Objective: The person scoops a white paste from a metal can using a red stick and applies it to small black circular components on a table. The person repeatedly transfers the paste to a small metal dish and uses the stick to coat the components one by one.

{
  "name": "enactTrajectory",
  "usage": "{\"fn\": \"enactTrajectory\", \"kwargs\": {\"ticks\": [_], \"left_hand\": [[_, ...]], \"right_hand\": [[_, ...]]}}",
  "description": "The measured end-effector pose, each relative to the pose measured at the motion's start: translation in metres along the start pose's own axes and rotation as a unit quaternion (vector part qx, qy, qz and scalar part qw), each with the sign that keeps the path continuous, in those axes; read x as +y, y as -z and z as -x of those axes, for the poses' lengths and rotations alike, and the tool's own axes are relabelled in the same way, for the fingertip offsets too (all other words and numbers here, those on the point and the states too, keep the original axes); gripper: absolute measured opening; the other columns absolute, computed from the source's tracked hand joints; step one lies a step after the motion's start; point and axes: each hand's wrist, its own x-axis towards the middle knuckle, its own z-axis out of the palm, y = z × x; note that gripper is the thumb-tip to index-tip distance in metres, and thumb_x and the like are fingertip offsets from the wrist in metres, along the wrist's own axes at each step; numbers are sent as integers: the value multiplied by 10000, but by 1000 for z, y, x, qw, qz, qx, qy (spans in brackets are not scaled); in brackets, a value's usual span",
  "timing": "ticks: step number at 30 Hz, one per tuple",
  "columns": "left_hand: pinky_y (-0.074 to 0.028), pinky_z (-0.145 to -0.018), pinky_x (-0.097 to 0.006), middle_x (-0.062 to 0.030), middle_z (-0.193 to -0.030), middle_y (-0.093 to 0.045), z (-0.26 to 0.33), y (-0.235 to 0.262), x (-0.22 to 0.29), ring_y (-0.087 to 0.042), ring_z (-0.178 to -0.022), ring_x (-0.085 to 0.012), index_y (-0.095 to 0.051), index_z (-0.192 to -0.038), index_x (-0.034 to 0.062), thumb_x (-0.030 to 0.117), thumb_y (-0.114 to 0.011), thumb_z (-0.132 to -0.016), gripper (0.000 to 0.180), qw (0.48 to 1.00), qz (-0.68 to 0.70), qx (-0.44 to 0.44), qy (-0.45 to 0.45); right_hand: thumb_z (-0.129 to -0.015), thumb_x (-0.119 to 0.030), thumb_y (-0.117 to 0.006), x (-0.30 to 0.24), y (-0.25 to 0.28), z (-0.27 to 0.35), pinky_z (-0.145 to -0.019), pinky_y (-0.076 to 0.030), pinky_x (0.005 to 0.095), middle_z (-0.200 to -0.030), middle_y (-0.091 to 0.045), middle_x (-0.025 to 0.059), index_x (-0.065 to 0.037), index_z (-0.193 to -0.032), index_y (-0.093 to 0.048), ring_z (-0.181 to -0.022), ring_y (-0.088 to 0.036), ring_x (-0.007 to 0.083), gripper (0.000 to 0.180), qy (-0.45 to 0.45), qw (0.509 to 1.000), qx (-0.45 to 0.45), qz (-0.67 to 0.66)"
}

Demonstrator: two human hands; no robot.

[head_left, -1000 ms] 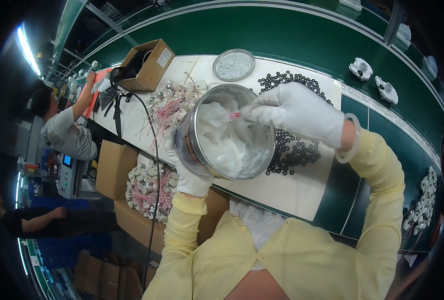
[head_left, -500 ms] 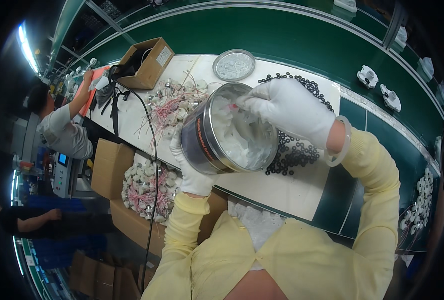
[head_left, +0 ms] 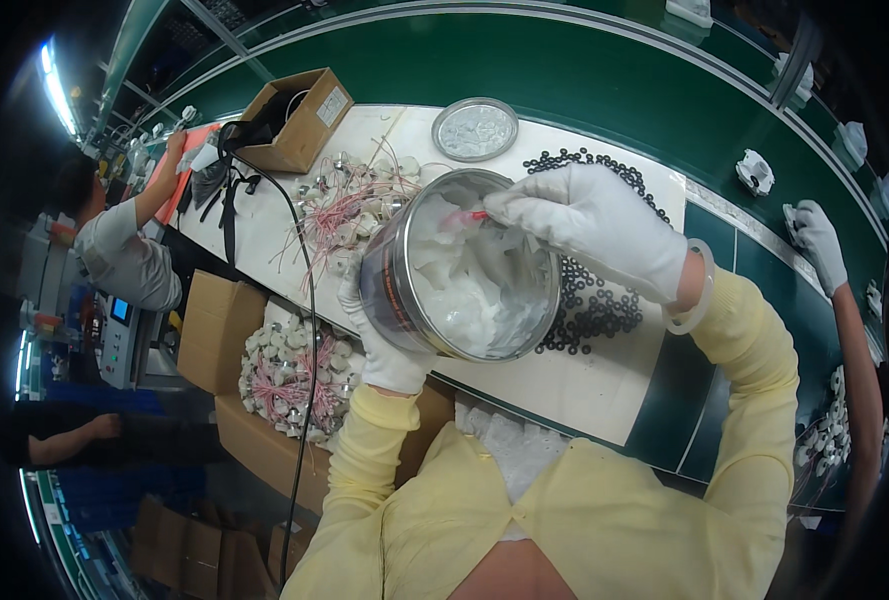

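Note:
A metal can (head_left: 388, 285) of whitish grease (head_left: 464, 312) is tilted with its open mouth toward me. My left hand (head_left: 389, 350), in a white glove, is wrapped round its left side and underside; most of those fingers are hidden behind it. Over the rim at the upper right, my white-gloved right hand (head_left: 599, 220) pinches a small red stick-like tool (head_left: 472, 215). The tool's pinkish end lies against the grease, and its exact kind is not clear. Beyond the can, its round metal lid (head_left: 475, 129) lies on the white tabletop, smeared with grease.
Black rings (head_left: 604, 310) are spread right of the can. White parts with pink wires (head_left: 354, 200) are piled left, and more fill a carton (head_left: 222, 345). A black cable (head_left: 311, 300) hangs nearby. At right, another person's gloved hand (head_left: 817, 240) touches a white part.
The can's mouth has tipped further toward me. My right hand has shifted slightly right, and more of the red tool shows. Another person's gloved hand has come in at the right.

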Motion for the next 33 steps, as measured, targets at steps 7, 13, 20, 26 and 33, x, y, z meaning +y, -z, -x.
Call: {"fn": "enactTrajectory", "kwargs": {"ticks": [7,13,20,26,33], "left_hand": [[-402,-1115,-467,-81,-1429,-513,6,-15,10,-484,-1310,-277,-470,-1461,155,748,-414,-912,810,999,-34,20,4],[-435,-1075,-467,-67,-1395,-529,5,-5,8,-496,-1282,-263,-509,-1422,167,730,-444,-904,768,998,-53,-15,-25],[-415,-1099,-465,-65,-1385,-546,5,-6,9,-500,-1284,-263,-520,-1414,173,698,-425,-933,718,998,26,49,33],[-413,-1101,-467,-71,-1392,-549,5,0,7,-504,-1281,-268,-527,-1407,157,668,-450,-933,701,999,35,1,24],[-416,-1099,-471,-83,-1392,-555,5,-8,9,-518,-1267,-277,-534,-1399,143,644,-493,-915,698,993,97,22,60]], "right_hand": [[-983,-197,-608,2,2,6,-854,-522,252,-1047,-754,85,16,-1188,-712,-941,-661,98,313,-4,1000,-5,-23],[-969,-142,-624,-12,7,17,-748,-509,222,-974,-746,49,18,-1148,-722,-830,-621,58,259,10,997,31,73],[-954,-120,-642,-16,9,22,-671,-527,250,-851,-751,61,2,-1081,-743,-735,-640,69,203,80,964,105,230],[-945,-275,-570,-12,1,8,-686,-551,406,-782,-693,173,-71,-903,-748,-708,-671,352,274,117,928,82,344],[-942,-287,-586,-12,-9,-12,-696,-556,397,-781,-700,157,-68,-959,-743,-714,-686,331,270,92,911,17,401]]}}
